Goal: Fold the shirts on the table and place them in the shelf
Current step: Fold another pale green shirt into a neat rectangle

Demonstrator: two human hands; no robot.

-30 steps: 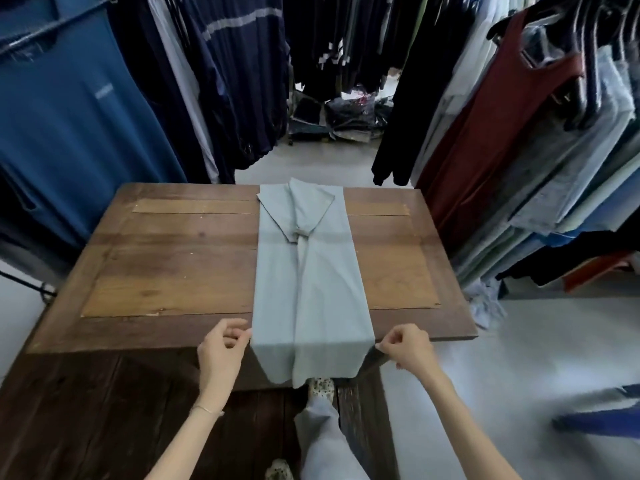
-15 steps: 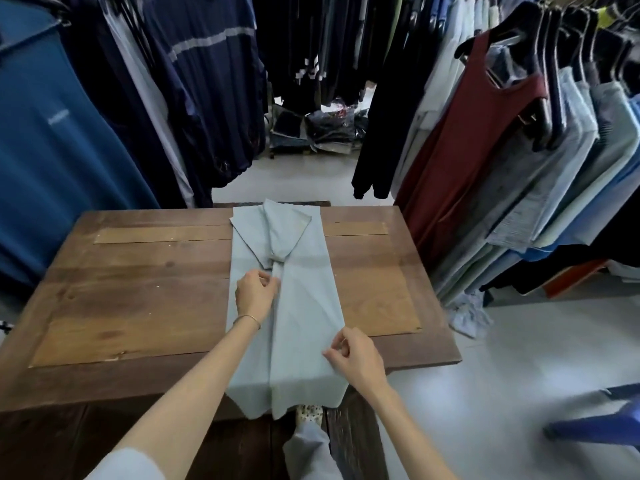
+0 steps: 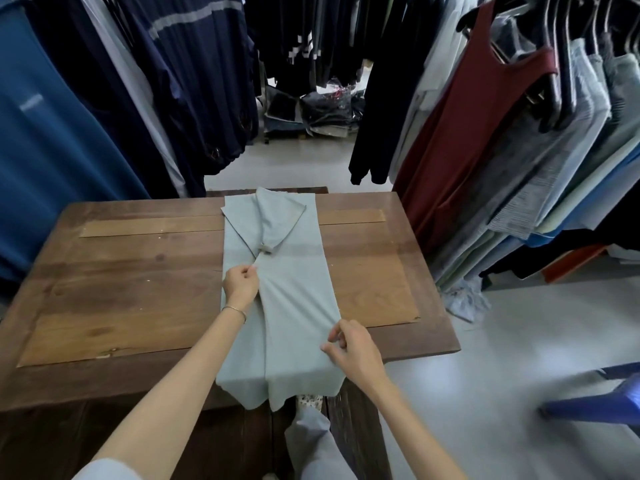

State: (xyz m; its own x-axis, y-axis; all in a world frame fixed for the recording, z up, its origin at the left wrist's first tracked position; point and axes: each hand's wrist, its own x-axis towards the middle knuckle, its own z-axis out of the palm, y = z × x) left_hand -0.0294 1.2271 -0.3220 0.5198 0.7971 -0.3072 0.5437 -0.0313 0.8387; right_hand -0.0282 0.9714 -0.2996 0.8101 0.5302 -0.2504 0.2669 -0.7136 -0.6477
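A pale blue-grey shirt (image 3: 294, 289) lies on the wooden table (image 3: 121, 289), folded lengthwise into a long narrow strip, both sleeves folded in at the far end. Its hem hangs over the table's near edge. My left hand (image 3: 241, 283) pinches the inner fabric edge near the strip's middle, just below the sleeve tips. My right hand (image 3: 353, 348) grips the strip's right edge near the table's front. No shelf is in view.
Racks of hanging clothes crowd the left (image 3: 52, 133), back and right (image 3: 485, 133) of the table. A pile of bagged garments (image 3: 311, 112) sits on the floor beyond it. A blue stool (image 3: 595, 400) stands at the right on the grey floor.
Both hands left the shirt's hem corners at the table's front edge. My left hand moved up to the strip's middle, and my right hand moved onto its right edge.
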